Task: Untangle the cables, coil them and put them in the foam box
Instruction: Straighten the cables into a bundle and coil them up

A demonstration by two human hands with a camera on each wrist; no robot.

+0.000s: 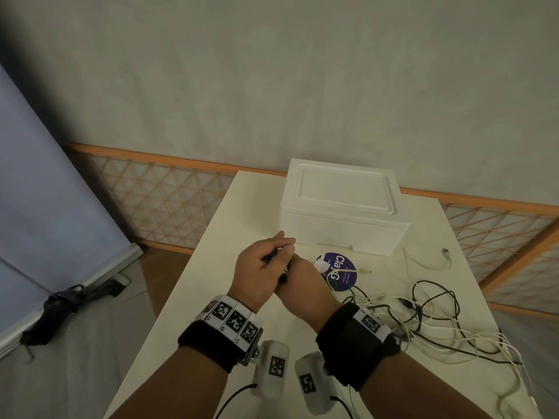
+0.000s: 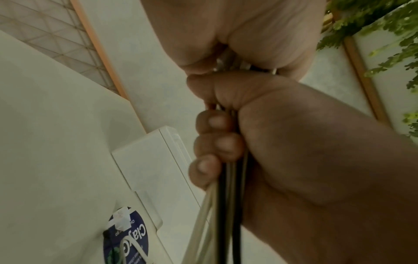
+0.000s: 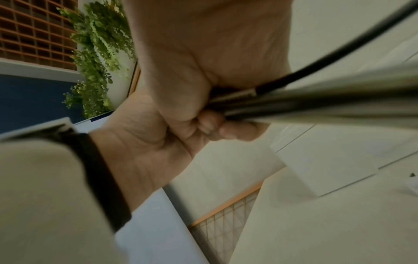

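Observation:
Above the white table [image 1: 217, 285] my two hands meet and hold one bundle of black and white cables [image 2: 226, 196]. My left hand [image 1: 260, 264] grips the bundle's upper end. Just below it, my right hand [image 1: 305, 285] has its fingers [image 2: 214, 142] curled round the strands. In the right wrist view the cable bundle [image 3: 316, 101] runs out to the right from both fists. More tangled black and white cables [image 1: 438, 322] lie on the table to my right. The white foam box [image 1: 341, 207] stands behind my hands with its lid on.
A round purple sticker [image 1: 338, 272] lies in front of the box, with a white cable over it. A loose white cable with a plug [image 1: 429, 261] lies at the right. The table's left edge drops to the floor, where a black umbrella [image 1: 66, 306] lies.

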